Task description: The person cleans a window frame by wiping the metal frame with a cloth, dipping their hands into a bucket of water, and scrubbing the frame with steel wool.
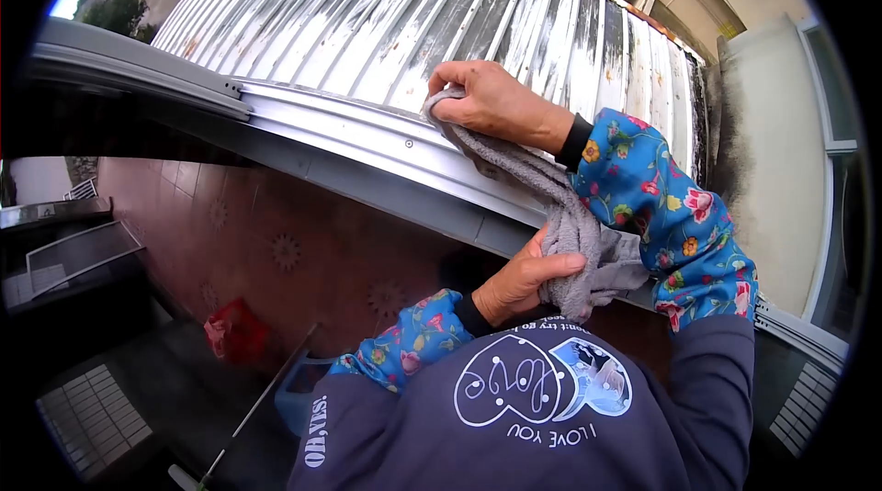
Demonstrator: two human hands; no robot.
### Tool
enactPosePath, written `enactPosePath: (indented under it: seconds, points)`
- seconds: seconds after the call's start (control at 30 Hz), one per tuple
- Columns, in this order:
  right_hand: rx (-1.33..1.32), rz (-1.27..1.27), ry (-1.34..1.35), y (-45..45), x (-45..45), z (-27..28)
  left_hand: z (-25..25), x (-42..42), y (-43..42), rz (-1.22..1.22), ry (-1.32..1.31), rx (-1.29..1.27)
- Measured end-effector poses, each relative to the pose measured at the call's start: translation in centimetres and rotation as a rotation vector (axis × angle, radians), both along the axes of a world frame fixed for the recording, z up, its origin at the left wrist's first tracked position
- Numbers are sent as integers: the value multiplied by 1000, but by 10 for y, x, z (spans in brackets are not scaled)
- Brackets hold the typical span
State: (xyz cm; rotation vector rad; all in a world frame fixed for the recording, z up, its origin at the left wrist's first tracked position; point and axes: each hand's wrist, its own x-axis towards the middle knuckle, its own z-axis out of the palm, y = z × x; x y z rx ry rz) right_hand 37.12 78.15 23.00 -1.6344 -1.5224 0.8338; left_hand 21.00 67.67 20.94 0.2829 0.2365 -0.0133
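Observation:
A grey cloth [574, 248] hangs bunched between my two hands. My left hand [521, 282] is closed round the thick gathered part, close to my chest, with the thumb lying across it. Farther forward, my right hand [491, 103] pinches one end of the cloth, which loops over the fingers. From there a twisted length runs back to the bunch by my left hand. The right hand is above the metal window track [395, 144]; whether the cloth touches the track I cannot tell. Loose folds spill to the right of my left hand.
Beyond the track lies a ribbed metal roof [367, 18] with worn, dark streaks. A pale wall [772, 160] rises at the right. Below left are a tiled floor [248, 243], a red plastic bag [236, 330], a blue stool [299, 395] and a long thin pole [257, 404].

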Motion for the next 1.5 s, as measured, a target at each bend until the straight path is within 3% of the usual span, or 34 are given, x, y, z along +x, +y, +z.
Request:
enactPosePath:
  seconds: [0.23,0.37,0.53,0.6,0.7,0.8,1.0,1.03,1.17,1.27,1.4,1.5]
  points:
    - [92,40,-132,117,-77,-41,-41,-41,52,363,-97,30]
    - [-7,47,-149,140,-102,-51,-38,-52,70,480,40,-46]
    - [-169,314,40,132,-80,-33,-55,-60,75,446,-76,-63]
    - [-128,367,-159,129,-65,-45,-52,-61,76,443,-61,-80]
    - [74,302,-382,114,-69,-65,-51,-58,78,426,-53,-85]
    - [203,190,-345,108,-80,-74,-51,-59,79,416,-26,-58]
    - [30,171,-547,116,-84,-54,-46,-59,80,397,-9,-59]
    - [162,146,-507,117,-84,-62,-46,-60,81,400,-15,-55]
    - [55,-149,-101,125,-82,-63,-44,-60,82,433,-29,-71]
    - [178,-126,-279,136,-89,-53,-48,-62,87,450,-54,-95]
    - [325,218,-768,153,-122,-58,-54,-63,91,488,-54,-137]
    - [241,319,-751,161,-120,-60,-60,-64,89,481,-63,-140]
